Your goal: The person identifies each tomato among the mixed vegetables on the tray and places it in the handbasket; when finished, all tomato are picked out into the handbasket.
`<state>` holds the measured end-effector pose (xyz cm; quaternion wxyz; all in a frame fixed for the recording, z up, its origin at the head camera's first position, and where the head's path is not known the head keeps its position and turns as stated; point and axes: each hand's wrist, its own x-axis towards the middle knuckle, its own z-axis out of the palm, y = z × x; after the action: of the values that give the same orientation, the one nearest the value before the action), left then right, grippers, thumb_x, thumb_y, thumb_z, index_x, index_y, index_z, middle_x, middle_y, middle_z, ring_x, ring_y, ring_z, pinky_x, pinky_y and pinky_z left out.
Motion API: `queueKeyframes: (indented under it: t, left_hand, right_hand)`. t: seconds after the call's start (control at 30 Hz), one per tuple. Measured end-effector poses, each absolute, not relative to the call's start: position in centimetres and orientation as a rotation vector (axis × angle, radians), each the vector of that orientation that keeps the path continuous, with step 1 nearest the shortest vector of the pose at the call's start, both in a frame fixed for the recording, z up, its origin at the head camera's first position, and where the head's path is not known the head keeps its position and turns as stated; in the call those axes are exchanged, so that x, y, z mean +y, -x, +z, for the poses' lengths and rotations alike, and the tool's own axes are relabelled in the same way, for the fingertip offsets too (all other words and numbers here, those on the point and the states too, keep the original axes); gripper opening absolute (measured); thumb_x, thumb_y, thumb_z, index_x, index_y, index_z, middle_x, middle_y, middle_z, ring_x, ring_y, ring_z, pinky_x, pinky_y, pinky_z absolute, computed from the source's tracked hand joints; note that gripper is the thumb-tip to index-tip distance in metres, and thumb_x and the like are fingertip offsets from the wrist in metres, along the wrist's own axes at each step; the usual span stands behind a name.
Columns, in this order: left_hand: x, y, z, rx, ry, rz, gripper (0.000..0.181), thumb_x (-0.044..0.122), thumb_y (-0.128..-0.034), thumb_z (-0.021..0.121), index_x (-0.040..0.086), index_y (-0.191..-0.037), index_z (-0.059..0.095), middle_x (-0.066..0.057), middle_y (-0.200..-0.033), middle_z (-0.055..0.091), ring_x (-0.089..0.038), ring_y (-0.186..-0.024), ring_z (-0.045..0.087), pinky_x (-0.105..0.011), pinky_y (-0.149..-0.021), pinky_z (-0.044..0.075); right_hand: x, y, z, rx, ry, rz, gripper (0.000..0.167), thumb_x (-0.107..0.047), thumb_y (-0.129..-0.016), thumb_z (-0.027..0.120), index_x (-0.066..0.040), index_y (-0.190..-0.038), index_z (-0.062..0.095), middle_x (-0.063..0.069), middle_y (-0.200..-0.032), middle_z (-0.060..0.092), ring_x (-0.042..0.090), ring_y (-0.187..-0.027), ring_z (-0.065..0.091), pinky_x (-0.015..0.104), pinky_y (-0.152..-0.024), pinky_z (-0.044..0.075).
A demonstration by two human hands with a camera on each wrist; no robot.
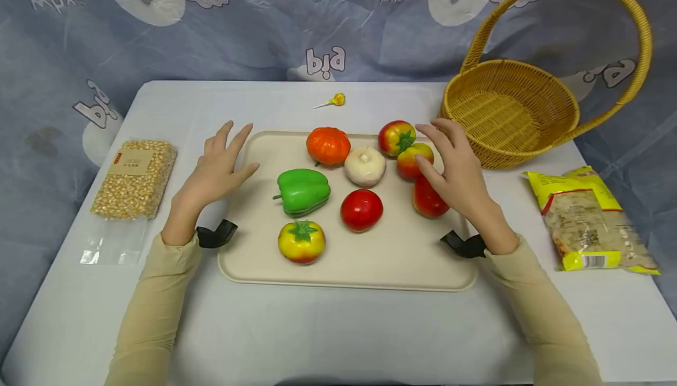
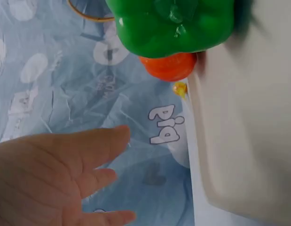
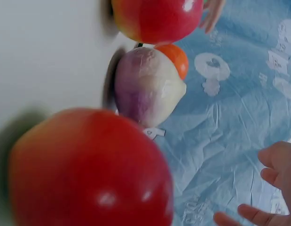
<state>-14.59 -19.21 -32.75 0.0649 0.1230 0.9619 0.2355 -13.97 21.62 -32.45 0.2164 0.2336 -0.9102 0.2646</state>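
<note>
My left hand (image 1: 215,168), fingers spread, is over the left edge of the beige tray (image 1: 402,268) and holds nothing. In the left wrist view its thumb (image 2: 105,143) is apart from the green bell pepper (image 2: 178,23). My right hand (image 1: 457,171) hovers over the tray's right side with fingers apart, partly hiding a red fruit (image 1: 427,199) and close to a red-yellow tomato (image 1: 409,163). Also on the tray are an orange pumpkin (image 1: 328,145), a whitish-purple bulb (image 3: 143,87), a red tomato (image 1: 362,210), a yellow-red tomato (image 1: 301,242) and another red-yellow tomato (image 1: 394,136).
A wicker basket (image 1: 510,113) with a tall handle stands behind the tray at right. A yellow snack-like bag (image 1: 592,221) lies at far right, a bag of corn kernels (image 1: 134,180) at left. Behind the tray lies a yellow lollipop (image 1: 337,100).
</note>
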Motion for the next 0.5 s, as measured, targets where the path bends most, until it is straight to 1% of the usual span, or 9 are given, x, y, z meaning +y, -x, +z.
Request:
queueKeyframes:
  t: [0.07,0.17,0.23,0.27,0.33,0.5]
  left_hand:
    - [-19.6,14.8,-32.9,2.889,-0.358,0.761,0.067,0.03,-0.0967,0.049,0.012,-0.151,0.015,-0.024,-0.155,0.011,-0.049,-0.137,0.02,-0.069,-0.103,0.027]
    - [-20.3,15.1,-33.2,2.856,-0.315,0.814,0.063,0.027,-0.0973,0.048,0.004,-0.149,0.02,-0.028,-0.149,0.025,-0.046,-0.13,0.035,-0.061,-0.103,0.035]
    - [-20.7,15.4,-33.5,2.838,-0.281,0.84,0.061,0.025,-0.0974,0.048,0.001,-0.148,0.023,-0.029,-0.146,0.032,-0.045,-0.124,0.043,-0.058,-0.098,0.04]
    - [-21.0,15.5,-33.7,2.832,-0.268,0.849,0.061,0.024,-0.0973,0.048,0.0,-0.147,0.024,-0.029,-0.144,0.034,-0.045,-0.121,0.045,-0.057,-0.096,0.042]
    - [-21.4,15.7,-34.0,2.826,-0.247,0.859,0.059,0.022,-0.0968,0.049,-0.002,-0.146,0.026,-0.031,-0.141,0.037,-0.046,-0.118,0.047,-0.057,-0.094,0.043]
    - [-22.1,16.5,-34.9,2.814,-0.206,0.892,0.059,0.02,-0.0952,0.052,-0.004,-0.144,0.029,-0.034,-0.132,0.041,-0.048,-0.114,0.049,-0.057,-0.094,0.043]
  right_hand:
    - [22.2,13.8,-32.7,-2.468,-0.652,0.794,0.044,-0.004,-0.085,0.064,-0.009,-0.127,0.055,0.02,-0.13,0.047,0.031,-0.107,0.052,0.035,-0.081,0.047]
    - [23.1,13.6,-33.1,-2.408,-0.657,0.877,0.039,0.002,-0.083,0.063,-0.005,-0.121,0.059,0.018,-0.126,0.051,0.027,-0.094,0.055,0.017,-0.079,0.043]
    - [23.7,13.5,-33.4,-2.382,-0.663,0.917,0.037,0.004,-0.083,0.063,-0.003,-0.119,0.061,0.018,-0.125,0.052,0.025,-0.09,0.057,0.009,-0.078,0.042]
    - [24.1,13.5,-33.6,-2.372,-0.668,0.932,0.035,0.005,-0.083,0.062,-0.003,-0.117,0.062,0.018,-0.124,0.053,0.022,-0.088,0.057,0.007,-0.078,0.042]
    - [24.8,13.5,-33.9,-2.361,-0.673,0.952,0.033,0.006,-0.082,0.062,-0.001,-0.115,0.063,0.019,-0.122,0.054,0.017,-0.085,0.057,0.005,-0.078,0.043]
    - [26.4,13.4,-34.6,-2.367,-0.684,0.986,0.033,0.014,-0.078,0.063,0.004,-0.11,0.063,0.02,-0.113,0.057,-0.005,-0.085,0.052,0.002,-0.076,0.043]
